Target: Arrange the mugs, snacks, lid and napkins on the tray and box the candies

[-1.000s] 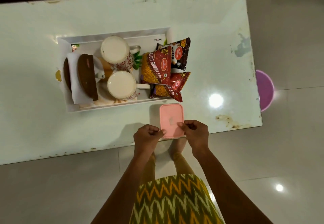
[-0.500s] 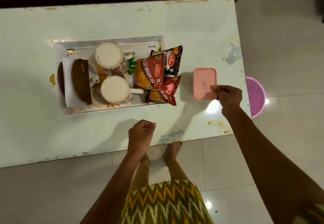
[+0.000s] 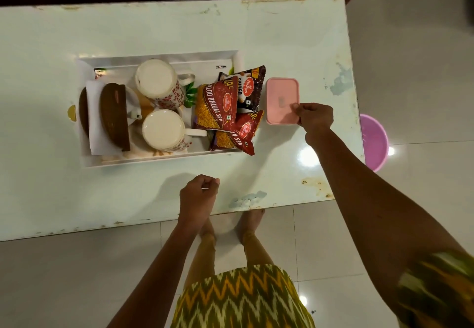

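A white tray (image 3: 159, 59) on the table holds two upturned floral mugs (image 3: 158, 84) (image 3: 164, 130), a brown wooden lid (image 3: 114, 116) on white napkins (image 3: 93, 122), and three red snack packets (image 3: 218, 107) overlapping its right edge. A closed pink candy box (image 3: 280, 100) lies on the table right beside the packets. My right hand (image 3: 315, 118) grips the box's near right corner. My left hand (image 3: 198, 194) hovers over the table's front part with its fingers curled, holding nothing I can see.
The pale table (image 3: 282, 32) has worn, stained patches near its front right corner. A pink plastic tub (image 3: 374, 143) stands on the tiled floor past the table's right edge. My bare feet (image 3: 250, 222) are below the front edge. A dark sofa runs behind the table.
My right hand has carried the pink box from the table's front edge to the right of the tray, then slid it left against the snack packets. The left hand let go and stayed.
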